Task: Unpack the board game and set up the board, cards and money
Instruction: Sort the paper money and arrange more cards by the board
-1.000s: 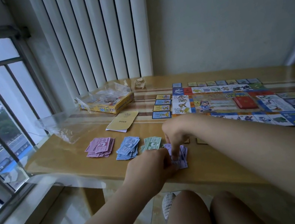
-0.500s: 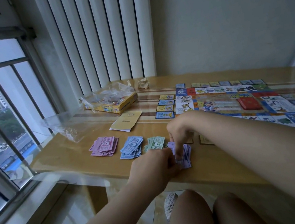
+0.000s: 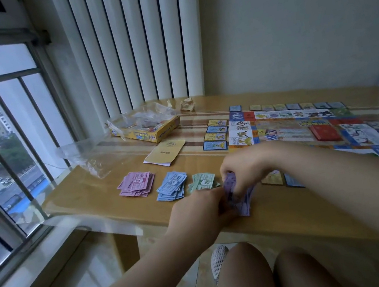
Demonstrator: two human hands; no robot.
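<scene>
Both hands work a stack of purple play money (image 3: 241, 199) at the table's near edge. My left hand (image 3: 197, 213) holds the stack from the left, and my right hand (image 3: 242, 167) curls over it from above, fingers pinching the notes. To the left lie piles of pink money (image 3: 137, 184), blue money (image 3: 172, 185) and green money (image 3: 202, 181). The game board (image 3: 305, 124) lies unfolded at the right, with small cards (image 3: 215, 134) lined along its edges and a red card deck (image 3: 324, 132) on it.
A yellow game box (image 3: 154, 133) with clear wrap on it stands at the back left. A yellow booklet (image 3: 166, 152) lies in front of it, a clear plastic bag (image 3: 90, 157) to its left. The wooden table (image 3: 86, 193) stands beside a barred window.
My hands stay on the purple notes; the right hand has lifted the top of the stack slightly. The camera tilted a little, shifting the scene rightward and downward in view.
</scene>
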